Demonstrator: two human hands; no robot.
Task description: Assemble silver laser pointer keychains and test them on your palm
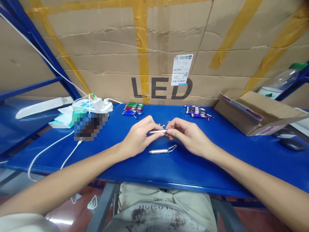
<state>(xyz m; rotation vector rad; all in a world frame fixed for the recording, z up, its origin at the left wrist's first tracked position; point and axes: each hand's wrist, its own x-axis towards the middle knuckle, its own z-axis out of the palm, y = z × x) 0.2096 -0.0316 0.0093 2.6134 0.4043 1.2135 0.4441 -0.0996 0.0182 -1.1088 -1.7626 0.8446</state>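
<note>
Hands meet over the middle of the blue counter point(217, 161). The left hand point(138, 135) has its grip pinched on the barrel of a slim silver metal keychain torch point(157, 131), held level just above the surface. The right hand point(187, 133) has its grip pinched on the torch's right end. A second silver torch with clip point(160, 150) lies flat just nearer the person, between the wrists. Small round silver bits point(162, 124) sit just behind the hands. Multicoloured torch pile point(132, 109) at back left, purple torch pile point(196, 111) at back right, open cardboard box point(256, 114) far right.
</note>
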